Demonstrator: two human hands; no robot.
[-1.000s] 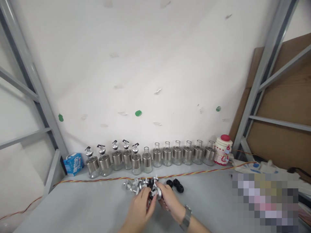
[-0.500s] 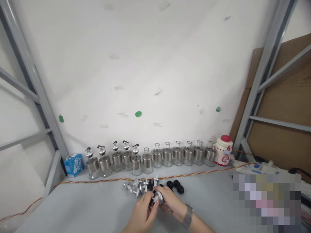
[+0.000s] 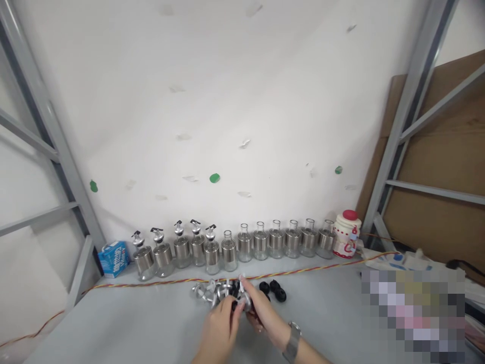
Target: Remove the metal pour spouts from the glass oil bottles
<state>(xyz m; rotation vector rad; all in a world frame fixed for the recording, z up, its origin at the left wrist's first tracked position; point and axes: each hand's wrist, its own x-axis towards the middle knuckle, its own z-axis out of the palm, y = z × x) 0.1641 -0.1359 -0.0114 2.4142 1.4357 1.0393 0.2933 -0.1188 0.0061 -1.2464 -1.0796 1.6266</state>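
Note:
My left hand [image 3: 219, 326] is closed, its thumb and fingertips pinching a silver bottle pourer [image 3: 247, 302] with a dark part on it. Wearing a metal-band watch, my right hand [image 3: 265, 314] curls its fingers around the same pourer from the right, its thumb stretched forward. Just beyond my fingers lies a pile of silver pourer spouts [image 3: 206, 290], partly hidden by the hands. Several black rubber stoppers [image 3: 275, 288] rest to the right of the pile.
Along the wall stands a row of glass bottles with metal sleeves; the left ones, such as this bottle [image 3: 144, 262], carry pourers, while others, like this bottle [image 3: 277, 242], have bare necks. A blue box [image 3: 114, 259], a cream jar [image 3: 346, 235] and a twisted cord [image 3: 151, 284] are nearby.
My right thumb has straightened and moved forward, toward the pile. The pourer between my hands has shifted slightly away from me, and the view has moved a little.

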